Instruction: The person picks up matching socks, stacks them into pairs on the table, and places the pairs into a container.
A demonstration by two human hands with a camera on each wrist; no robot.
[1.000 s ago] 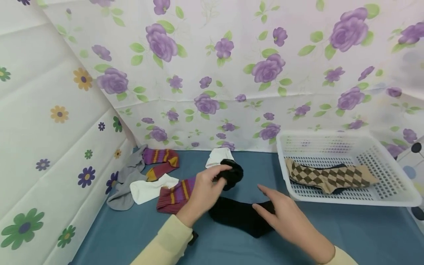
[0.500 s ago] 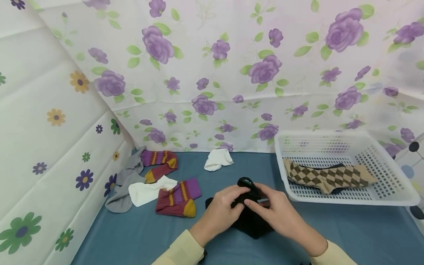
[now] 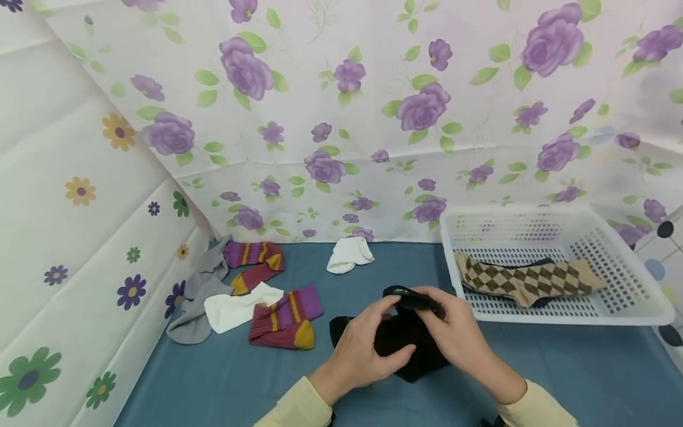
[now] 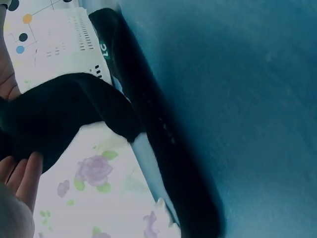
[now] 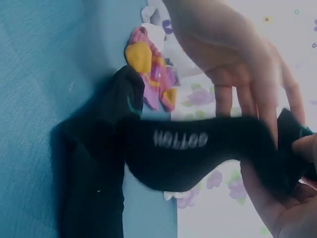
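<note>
Blue cloth [image 3: 256,391] covers the table, and behind it stands a white sheet [image 3: 373,130] printed with purple roses. From where I stand, I see the right hand [image 3: 453,329] pinching a black sock [image 5: 173,153] between its thumb and curled fingers. This sock is raised above the table, and its pale letters appear upside down in the right wrist view. On the left hand [image 3: 363,350], the thumb is spread well away and the other fingers are rather straight; they lie against the sock without gripping it. Below the hands, a second black sock [image 5: 94,183] lies flat; whether the two socks touch, I cannot tell. Farther to the left are two striped socks [image 3: 285,320], a white sock [image 3: 235,311] and a grey sock [image 3: 200,296]. Near the sheet rests a folded white sock [image 3: 350,255]. To the right, a white basket [image 3: 576,319] holds a checked sock [image 3: 528,281].
</note>
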